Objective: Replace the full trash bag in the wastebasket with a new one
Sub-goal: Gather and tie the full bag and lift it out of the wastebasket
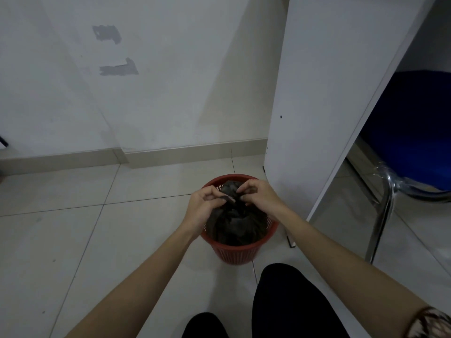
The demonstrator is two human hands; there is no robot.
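1. Pale floor tiles [73, 228] run up to a beige baseboard [183, 152] under a white wall [170, 69]. The wall carries two grey patches [107, 34].
2. One red wastebasket [234, 254] stands on the tiles, near the baseboard. It is just beside the white desk panel [317, 93] on its right.
3. One dark trash bag [234, 225] sits inside the wastebasket, with its mouth gathered up above the rim.
4. Left hand [203, 203]: fingers curled, pinching the gathered bag top from the left side.
5. Right hand [258, 193]: fingers curled, pinching the same bunched top from the right. The two hands are close together over the wastebasket.
6. One blue chair [415, 130] with chrome legs [380, 215] stands beyond the desk panel, apart from the wastebasket.
7. The person's knees in black trousers [288, 301] are close to the near side of the wastebasket.
8. Room for moving: the floor tiles continue to the left of the wastebasket and back toward the wall. The lower edge of the desk panel bounds the right side, and the knees bound the near side.
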